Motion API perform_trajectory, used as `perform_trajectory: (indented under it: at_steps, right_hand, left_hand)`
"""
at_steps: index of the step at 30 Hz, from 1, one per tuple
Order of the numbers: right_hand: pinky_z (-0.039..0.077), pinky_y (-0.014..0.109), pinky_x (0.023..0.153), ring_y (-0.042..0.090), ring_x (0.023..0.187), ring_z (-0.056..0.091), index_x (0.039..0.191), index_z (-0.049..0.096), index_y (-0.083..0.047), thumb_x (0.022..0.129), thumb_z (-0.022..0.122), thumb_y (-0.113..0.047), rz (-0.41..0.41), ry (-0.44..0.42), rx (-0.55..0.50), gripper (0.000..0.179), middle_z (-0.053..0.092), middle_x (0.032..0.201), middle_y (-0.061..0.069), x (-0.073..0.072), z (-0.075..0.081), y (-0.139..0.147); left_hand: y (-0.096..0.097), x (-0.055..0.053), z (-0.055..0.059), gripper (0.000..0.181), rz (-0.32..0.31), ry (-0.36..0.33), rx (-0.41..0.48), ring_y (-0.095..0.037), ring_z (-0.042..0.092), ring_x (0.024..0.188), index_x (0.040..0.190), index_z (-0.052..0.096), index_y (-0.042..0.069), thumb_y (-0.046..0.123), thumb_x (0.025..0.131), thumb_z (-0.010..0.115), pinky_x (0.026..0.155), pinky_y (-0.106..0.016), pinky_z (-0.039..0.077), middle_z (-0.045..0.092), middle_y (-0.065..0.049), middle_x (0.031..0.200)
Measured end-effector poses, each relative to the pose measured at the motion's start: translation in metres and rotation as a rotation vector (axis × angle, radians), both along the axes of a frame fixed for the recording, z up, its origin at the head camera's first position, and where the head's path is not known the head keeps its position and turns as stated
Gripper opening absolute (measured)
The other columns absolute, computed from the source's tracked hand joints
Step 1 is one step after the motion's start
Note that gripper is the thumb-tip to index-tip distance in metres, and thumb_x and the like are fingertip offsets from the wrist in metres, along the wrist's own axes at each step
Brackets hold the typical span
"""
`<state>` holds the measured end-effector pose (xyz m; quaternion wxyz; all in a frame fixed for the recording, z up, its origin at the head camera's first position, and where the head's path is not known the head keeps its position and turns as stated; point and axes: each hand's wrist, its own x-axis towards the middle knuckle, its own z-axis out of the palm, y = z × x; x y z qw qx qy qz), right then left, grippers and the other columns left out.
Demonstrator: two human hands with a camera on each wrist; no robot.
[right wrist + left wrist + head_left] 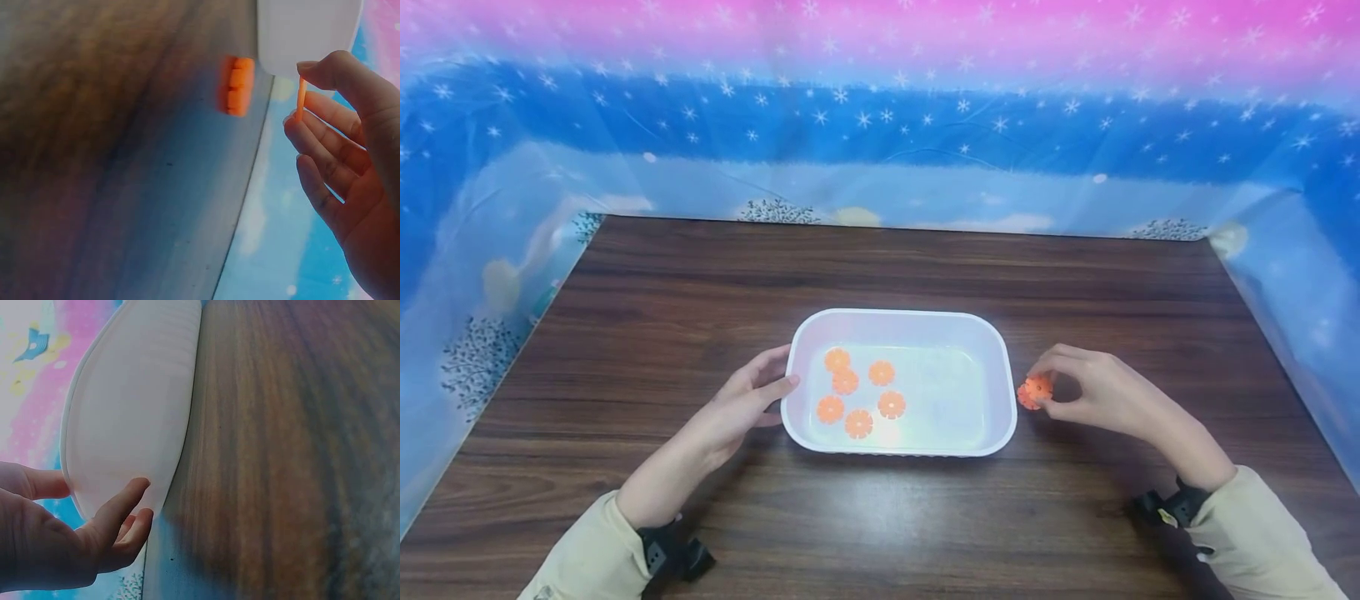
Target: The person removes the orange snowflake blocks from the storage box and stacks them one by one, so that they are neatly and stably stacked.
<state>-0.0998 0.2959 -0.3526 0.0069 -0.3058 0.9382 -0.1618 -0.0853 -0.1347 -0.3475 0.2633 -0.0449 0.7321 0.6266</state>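
A white rectangular plastic tub [951,333] with rounded corners stands on the table. My left hand [741,408] grips its left end, thumb over the rim and fingers against the outer wall [131,394]. Several orange notched plastic discs [859,423] lie inside, mostly towards the left. Just outside the right end, my right hand [1093,392] pinches one orange notched disc [301,100] between thumb and fingertips. In the right wrist view, more orange notched plastic [240,87] sits on the table close by, slightly blurred; whether it is one piece or a stack I cannot tell.
The dark wood-grain table [700,275] extends around the tub on all sides. A pink and blue snowflake-printed cloth [880,125] hangs along its back and both sides. Each wrist carries a black strapped device [673,554].
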Motion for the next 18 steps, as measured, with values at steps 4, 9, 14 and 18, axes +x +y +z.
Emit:
perform_trajectory:
  at_steps: [4, 9, 14, 18]
  right_hand:
    - [0.051, 0.028, 0.069, 0.004, 0.081, 0.057, 0.099, 0.068, -0.018, 0.071, 0.077, -0.021, 0.001, -0.021, -0.001, 0.029, 0.062, 0.096, -0.010, -0.001, -0.007, 0.002]
    - [0.051, 0.029, 0.069, 0.004, 0.080, 0.057, 0.099, 0.069, -0.018, 0.072, 0.078, -0.023, -0.025, -0.038, 0.011, 0.029, 0.062, 0.096, -0.010, -0.001, -0.014, 0.003]
    - [0.050, 0.029, 0.069, 0.004, 0.080, 0.055, 0.100, 0.069, -0.020, 0.072, 0.078, -0.026, -0.054, -0.060, 0.033, 0.030, 0.063, 0.095, -0.010, -0.001, -0.019, 0.002]
    - [0.050, 0.028, 0.068, 0.005, 0.077, 0.054, 0.100, 0.069, -0.019, 0.072, 0.079, -0.026, -0.073, -0.066, 0.039, 0.030, 0.063, 0.094, -0.009, -0.001, -0.021, 0.001]
  left_hand:
    - [0.000, 0.000, 0.000, 0.059, -0.001, -0.002, 0.000, -0.036, 0.038, 0.129, 0.148, 0.021, 0.010, 0.023, 0.097, 0.048, 0.098, -0.049, 0.041, 0.027, -0.018, 0.148]
    - [0.000, 0.000, 0.000, 0.059, -0.001, -0.004, 0.003, -0.036, 0.036, 0.130, 0.148, 0.021, 0.010, 0.022, 0.097, 0.049, 0.098, -0.050, 0.040, 0.026, -0.018, 0.148]
    - [0.000, 0.000, -0.001, 0.058, 0.002, 0.002, 0.006, -0.036, 0.037, 0.130, 0.147, 0.022, 0.010, 0.022, 0.097, 0.049, 0.098, -0.050, 0.040, 0.027, -0.018, 0.147]
    - [0.000, 0.001, 0.000, 0.058, 0.004, 0.009, 0.008, -0.035, 0.039, 0.128, 0.147, 0.022, 0.010, 0.022, 0.097, 0.049, 0.097, -0.048, 0.041, 0.028, -0.018, 0.147]
